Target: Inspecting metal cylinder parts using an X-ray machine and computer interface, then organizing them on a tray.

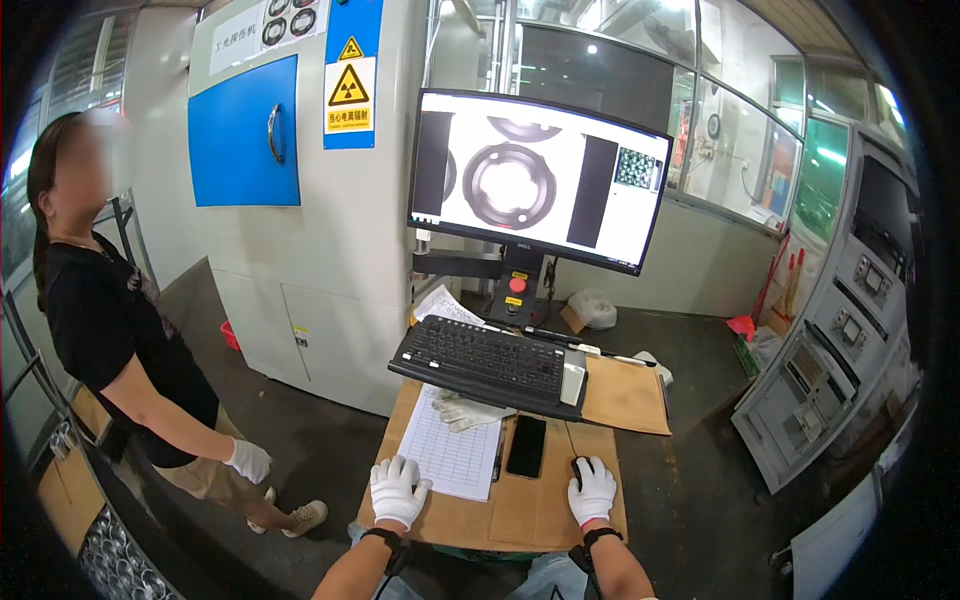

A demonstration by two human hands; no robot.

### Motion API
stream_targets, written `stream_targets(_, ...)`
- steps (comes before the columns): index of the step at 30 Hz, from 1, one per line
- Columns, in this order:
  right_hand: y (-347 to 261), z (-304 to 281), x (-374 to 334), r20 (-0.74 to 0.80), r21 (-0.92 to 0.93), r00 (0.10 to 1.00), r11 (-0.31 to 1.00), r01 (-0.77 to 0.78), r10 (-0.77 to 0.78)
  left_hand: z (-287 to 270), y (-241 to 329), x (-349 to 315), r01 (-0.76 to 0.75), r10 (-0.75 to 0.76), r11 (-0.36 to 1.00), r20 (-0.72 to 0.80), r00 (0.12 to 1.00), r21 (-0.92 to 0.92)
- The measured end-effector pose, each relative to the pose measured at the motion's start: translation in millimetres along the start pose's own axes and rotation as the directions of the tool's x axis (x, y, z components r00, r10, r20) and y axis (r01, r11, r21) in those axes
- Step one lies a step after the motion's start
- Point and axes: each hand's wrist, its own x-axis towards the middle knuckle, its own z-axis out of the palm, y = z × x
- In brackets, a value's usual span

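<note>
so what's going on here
A person in white gloves sits or stands at a desk, right hand on a dark mouse, left hand resting by a printed sheet. A phone lies between them. The monitor shows a ring-shaped grayscale image. A co-worker stands to the left.

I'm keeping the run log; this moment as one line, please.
left hand: at left edge of sheet; right hand: on mouse; phone: right of sheet; monitor: ring image; co-worker: standing left

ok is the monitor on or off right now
On: the monitor is lit, showing a grey image of a dark ring with a bright centre.
</note>
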Motion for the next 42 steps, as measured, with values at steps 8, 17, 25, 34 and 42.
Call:
stream_targets(8,-1,-6,1,-0.004,-0.005,1.000,1.000,0.001,-0.001,-2,2,0,0.025,-0.024,1.000,0.042,0.999,-0.016)
stream_targets(17,11,-8,4,-0.008,0.004,1.000,1.000,0.030,-0.030,4,10,-4,0.009,-0.009,1.000,0.031,0.999,-0.020)
stream_targets(25,22,-21,-3,-0.036,0.003,0.999,1.000,-0.005,0.005,7,23,-6,-0.006,0.004,1.000,0.080,0.997,0.019)
stream_targets(34,26,-26,2,-0.006,-0.020,1.000,1.000,-0.013,0.013,17,24,-7,-0.018,0.016,0.999,0.037,0.999,0.040)
stream_targets(42,26,-26,2,-0.026,-0.013,1.000,1.000,0.010,-0.010,17,23,-6,-0.024,0.021,0.998,0.054,0.998,0.054)
